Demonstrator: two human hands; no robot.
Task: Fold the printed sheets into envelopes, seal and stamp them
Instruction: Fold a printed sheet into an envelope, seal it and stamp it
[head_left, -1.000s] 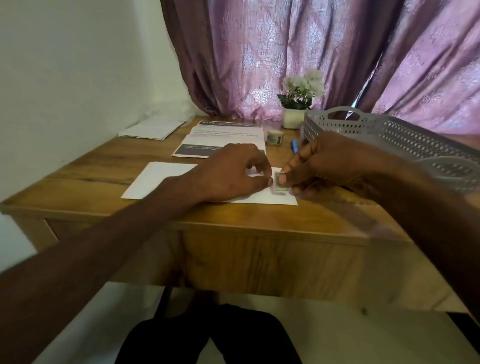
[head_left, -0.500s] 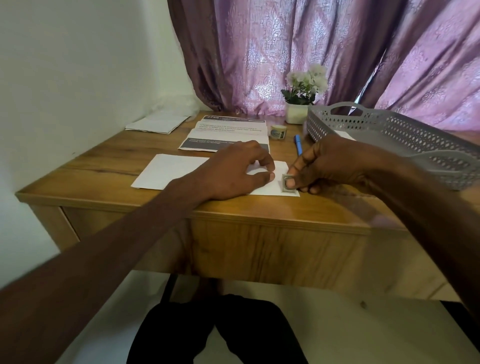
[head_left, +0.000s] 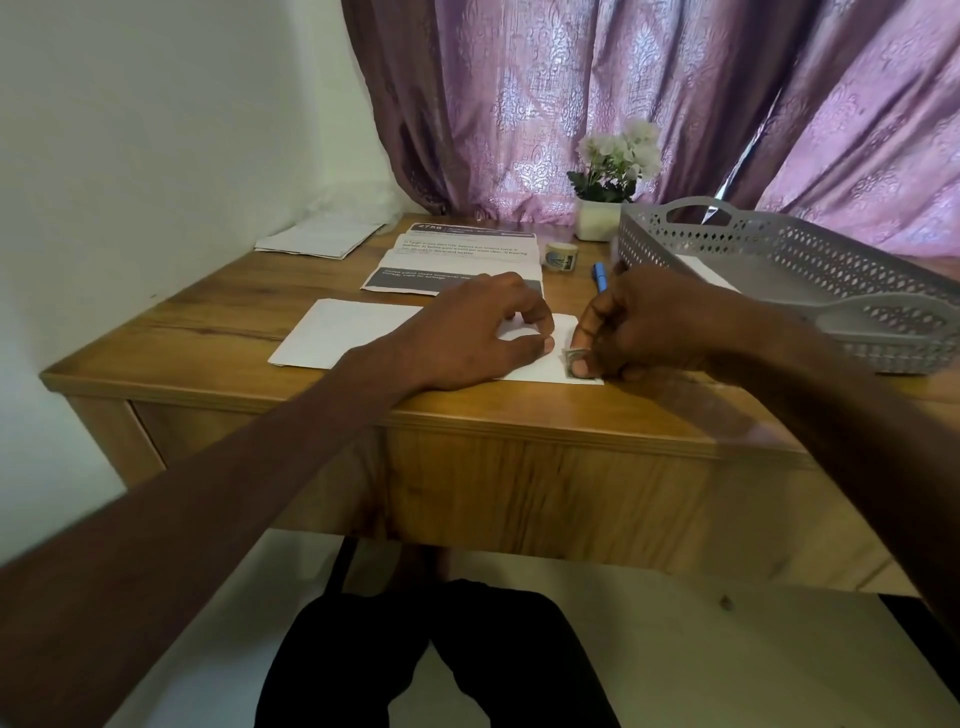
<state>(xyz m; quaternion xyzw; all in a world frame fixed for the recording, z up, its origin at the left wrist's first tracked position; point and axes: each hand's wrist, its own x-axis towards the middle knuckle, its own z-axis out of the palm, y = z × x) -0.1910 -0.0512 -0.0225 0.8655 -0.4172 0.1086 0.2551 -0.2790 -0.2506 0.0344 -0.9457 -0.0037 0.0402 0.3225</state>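
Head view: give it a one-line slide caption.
Right hand presses a small stamp onto the white paper envelope's corner while the left hand steadies it.

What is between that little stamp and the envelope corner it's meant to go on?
Nothing visible. The right hand already presses the stamp onto the envelope at its near right corner, while the left hand rests on the envelope beside it.
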